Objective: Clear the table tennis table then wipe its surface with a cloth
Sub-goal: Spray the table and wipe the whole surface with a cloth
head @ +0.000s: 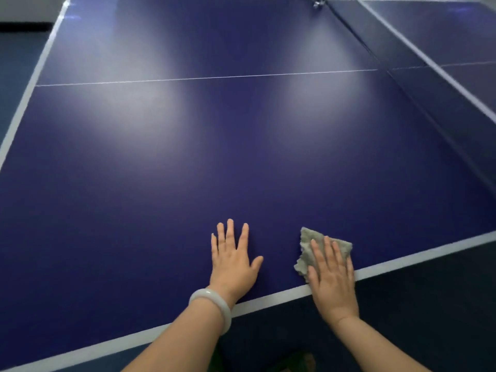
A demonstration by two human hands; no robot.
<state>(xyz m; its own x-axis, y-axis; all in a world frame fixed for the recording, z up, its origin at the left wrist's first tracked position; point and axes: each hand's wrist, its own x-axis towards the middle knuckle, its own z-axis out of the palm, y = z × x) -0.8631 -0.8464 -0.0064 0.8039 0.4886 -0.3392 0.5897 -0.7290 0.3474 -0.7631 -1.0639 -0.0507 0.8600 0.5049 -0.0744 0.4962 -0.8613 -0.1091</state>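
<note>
The blue table tennis table [188, 162] fills most of the view, with white lines along its edges. A grey cloth [308, 251] lies flat on it close to the near edge. My right hand [331, 277] presses on the cloth with straight fingers and covers its right part. My left hand [232, 261] rests flat on the bare surface to the left of the cloth, fingers spread, with a pale bangle on the wrist.
The net [418, 84] runs along the right side, from its clamp [318, 1] at the top towards the lower right. Beyond the net lies the other half of the table [456, 30]. Dark floor [429, 304] shows below the near edge.
</note>
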